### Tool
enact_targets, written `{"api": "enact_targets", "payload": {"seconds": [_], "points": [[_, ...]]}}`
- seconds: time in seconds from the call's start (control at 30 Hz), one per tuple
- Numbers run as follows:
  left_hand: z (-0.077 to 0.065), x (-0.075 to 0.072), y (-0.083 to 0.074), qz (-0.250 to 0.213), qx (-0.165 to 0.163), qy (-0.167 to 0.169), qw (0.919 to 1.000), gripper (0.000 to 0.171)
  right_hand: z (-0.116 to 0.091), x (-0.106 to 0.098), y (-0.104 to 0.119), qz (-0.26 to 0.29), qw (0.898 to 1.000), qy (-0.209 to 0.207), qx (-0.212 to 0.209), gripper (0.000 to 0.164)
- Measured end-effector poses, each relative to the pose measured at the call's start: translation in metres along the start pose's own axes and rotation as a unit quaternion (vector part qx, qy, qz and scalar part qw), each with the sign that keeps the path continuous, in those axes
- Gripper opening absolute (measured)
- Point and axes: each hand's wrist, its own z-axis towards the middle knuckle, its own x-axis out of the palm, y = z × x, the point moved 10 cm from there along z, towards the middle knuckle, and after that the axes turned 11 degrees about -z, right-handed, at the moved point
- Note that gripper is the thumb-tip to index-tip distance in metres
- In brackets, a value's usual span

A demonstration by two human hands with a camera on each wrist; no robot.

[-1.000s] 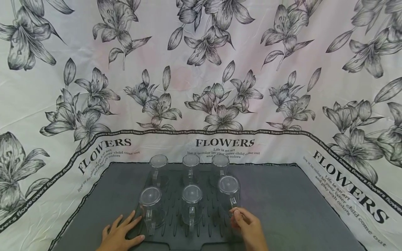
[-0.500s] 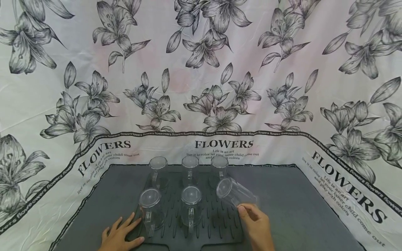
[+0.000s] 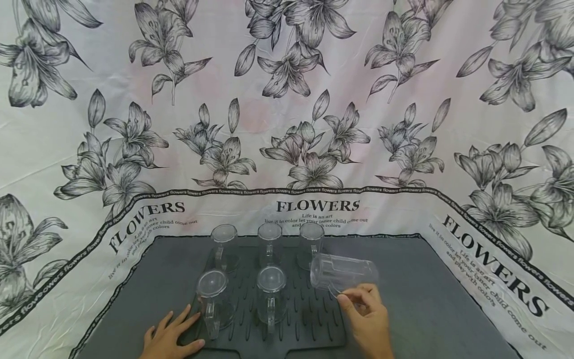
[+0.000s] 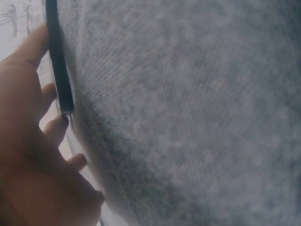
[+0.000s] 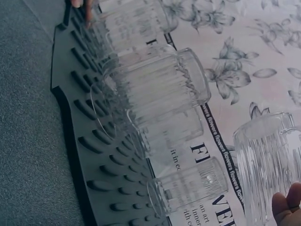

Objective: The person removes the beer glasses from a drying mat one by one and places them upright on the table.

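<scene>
My right hand (image 3: 365,316) pinches the handle of a clear glass mug (image 3: 345,270). That mug lies nearly level in the air, its base to the left, over the right side of a dark ridged drying mat (image 3: 309,340). In the right wrist view, fingertips (image 5: 288,207) show at the held mug (image 5: 261,162). My left hand (image 3: 169,335) rests with spread fingers at the mat's left edge, beside an upside-down front-left mug (image 3: 213,296). Another mug (image 3: 271,295) stands upside down at the front middle, handle toward me.
Behind, three more upside-down mugs stand in a row: left (image 3: 224,245), middle (image 3: 270,244) and right (image 3: 311,240). The held mug is close to the right one. A grey cloth (image 3: 417,304) covers the table, and a flower-printed curtain (image 3: 251,149) hangs around its back and sides.
My right hand has lifted the front-right mug off the mat and tipped it from upside down to nearly level, its mouth swinging right. The left hand stays in place.
</scene>
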Motion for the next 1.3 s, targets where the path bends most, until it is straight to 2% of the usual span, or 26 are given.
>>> {"api": "enact_targets", "payload": {"seconds": [0.27,0.53,0.8,0.93,1.07,1.2,1.3], "points": [[-0.001,-0.002,-0.001,-0.015,-0.001,-0.001,0.9999,0.079,0.002,-0.001,0.015,0.026,0.998,0.001,-0.061,0.018],[-0.004,-0.005,-0.002,-0.032,-0.009,-0.005,0.9994,0.081,0.001,-0.005,0.032,0.014,0.991,-0.022,-0.135,0.027],[-0.008,-0.013,-0.002,-0.042,0.002,-0.013,0.9990,0.076,0.001,-0.008,0.035,0.005,0.988,-0.034,-0.148,0.030],[-0.012,-0.032,-0.003,-0.022,0.009,-0.036,0.9991,0.076,0.002,-0.009,0.039,0.016,0.988,-0.026,-0.151,0.030],[-0.020,-0.062,-0.011,-0.016,0.028,-0.058,0.9978,0.076,0.003,-0.010,0.042,-0.001,0.988,-0.020,-0.154,0.032],[-0.032,-0.092,-0.032,-0.037,0.055,-0.098,0.9929,0.082,0.002,-0.012,0.051,-0.024,0.984,-0.024,-0.174,0.034],[-0.040,-0.110,-0.059,-0.063,0.080,-0.139,0.9851,0.084,0.001,-0.013,0.059,-0.033,0.982,-0.023,-0.182,0.035]]}}
